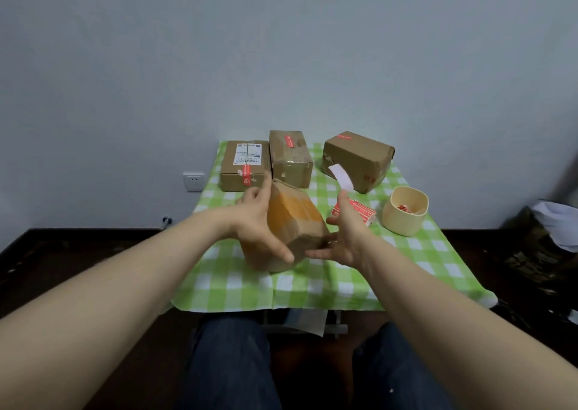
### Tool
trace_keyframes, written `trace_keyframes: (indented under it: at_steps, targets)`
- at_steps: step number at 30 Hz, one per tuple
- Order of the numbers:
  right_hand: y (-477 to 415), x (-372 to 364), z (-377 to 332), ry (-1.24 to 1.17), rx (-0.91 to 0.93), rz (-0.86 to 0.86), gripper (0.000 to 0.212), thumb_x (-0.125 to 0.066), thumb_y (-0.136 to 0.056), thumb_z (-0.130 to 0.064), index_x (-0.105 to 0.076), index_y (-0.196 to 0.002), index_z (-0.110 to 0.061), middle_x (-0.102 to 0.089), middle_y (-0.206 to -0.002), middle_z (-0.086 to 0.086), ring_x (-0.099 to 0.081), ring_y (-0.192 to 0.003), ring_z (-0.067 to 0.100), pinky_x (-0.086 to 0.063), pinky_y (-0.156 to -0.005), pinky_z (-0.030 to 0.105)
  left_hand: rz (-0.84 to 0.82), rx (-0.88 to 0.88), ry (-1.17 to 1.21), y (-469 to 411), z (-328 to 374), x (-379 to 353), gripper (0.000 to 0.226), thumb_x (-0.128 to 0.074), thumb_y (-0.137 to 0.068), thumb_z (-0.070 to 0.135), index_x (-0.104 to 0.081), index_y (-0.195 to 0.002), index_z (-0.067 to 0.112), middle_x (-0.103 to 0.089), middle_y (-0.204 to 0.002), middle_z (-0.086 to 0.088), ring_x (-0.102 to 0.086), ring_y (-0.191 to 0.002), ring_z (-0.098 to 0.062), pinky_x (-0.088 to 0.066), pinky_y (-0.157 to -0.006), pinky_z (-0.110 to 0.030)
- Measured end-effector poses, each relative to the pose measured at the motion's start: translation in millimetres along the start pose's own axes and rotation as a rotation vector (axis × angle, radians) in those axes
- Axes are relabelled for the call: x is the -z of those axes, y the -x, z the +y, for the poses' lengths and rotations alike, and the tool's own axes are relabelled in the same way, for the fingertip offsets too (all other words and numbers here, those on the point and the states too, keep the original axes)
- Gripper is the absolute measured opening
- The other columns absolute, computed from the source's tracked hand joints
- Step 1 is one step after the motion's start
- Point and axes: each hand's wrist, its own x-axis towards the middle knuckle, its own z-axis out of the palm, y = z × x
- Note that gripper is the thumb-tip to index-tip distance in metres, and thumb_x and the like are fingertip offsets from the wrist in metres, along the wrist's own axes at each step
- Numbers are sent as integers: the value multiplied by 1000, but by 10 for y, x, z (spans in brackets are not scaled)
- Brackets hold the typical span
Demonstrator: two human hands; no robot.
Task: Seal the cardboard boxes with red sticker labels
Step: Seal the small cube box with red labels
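A brown cardboard box (294,221) with an orange taped face stands tilted on the green checked tablecloth (312,287). My left hand (256,221) grips its left side, thumb on the near edge. The lower fingers of my right hand (347,237) lie straight against the box's lower right side. A white strip (341,176) stands up from that hand's thumb tip, pinched there. A stack of red sticker labels (359,212) lies just behind my right hand. Three boxes at the back, left (245,165), middle (291,159) and right (359,156), each carry a red sticker.
A cream cup (403,218) holding red scraps stands right of the labels. The table backs onto a grey wall with a socket (194,181). A dark bag (544,247) sits on the floor to the right. My knees are under the table's near edge.
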Motion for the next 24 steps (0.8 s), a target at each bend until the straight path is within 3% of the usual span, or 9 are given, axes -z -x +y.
trace_keyframes:
  at_steps: [2,5,11,13,16,18,19,21,24]
  targets:
    - [22,-14,18,8,-9,-1,89,-32,-84,-74,-25,-145,-9,-37,-140,20,-44,-123,42,-48,-88,60,121,29,-223,-32,11,-118,155,-83,-48,60,39,-137,26,10,-156,-8,-2,-143,-34,-10,-117,-49]
    - [-23,41,-20,149,-29,16,86,-31,-83,-75,-32,-142,-12,-42,-137,21,-46,-121,41,-41,-97,54,237,26,-240,-104,95,-148,137,-77,-60,52,26,-145,22,-5,-153,-10,-12,-140,-34,-12,-116,-43]
    - [-88,175,-205,415,258,232,76,-31,-90,-64,-50,-131,-2,-61,-117,22,-55,-116,35,-46,-95,39,101,-50,-414,-245,217,-162,116,-75,-65,49,1,-150,29,-2,-157,-5,1,-144,-25,8,-113,-51]
    - [-71,219,-251,439,362,204,61,-35,-92,-59,-55,-118,-9,-63,-99,11,-63,-105,29,-48,-82,33,32,-69,-423,-261,219,-218,107,-73,-68,48,-7,-150,33,4,-159,-3,8,-146,-22,10,-112,-53]
    - [43,244,-288,470,536,167,35,-42,-96,-44,-53,-107,-13,-60,-89,5,-60,-80,18,-46,-59,18,109,-58,-26,-247,265,-143,86,-63,-63,51,-36,-143,30,-19,-157,-1,-14,-144,-21,-14,-116,-45]
    - [117,249,-318,519,682,139,23,-45,-98,-32,-54,-106,-12,-59,-86,7,-55,-71,14,-45,-51,12,267,-17,495,-235,347,-34,44,-56,-75,40,-63,-113,19,-55,-129,-3,-52,-111,-18,-46,-83,-27]
    - [137,250,-335,553,752,125,19,-46,-97,-28,-55,-105,-13,-60,-84,7,-54,-70,13,-44,-49,10,280,64,690,-217,393,28,31,-52,-82,36,-67,-97,13,-64,-108,-4,-57,-86,-16,-43,-62,-23]
    - [168,227,-360,628,865,116,11,-49,-97,-24,-55,-102,-18,-61,-79,3,-56,-70,11,-43,-49,7,145,225,941,-186,437,124,48,-42,-87,49,-67,-85,8,-66,-80,-5,-49,-58,-15,-34,-48,-20]
    - [177,205,-373,774,986,115,6,-52,-95,-24,-57,-97,-25,-64,-75,-2,-62,-74,9,-48,-54,12,-14,335,1089,-176,450,207,71,-35,-79,74,-65,-81,9,-62,-67,-3,-41,-51,-13,-29,-50,-22]
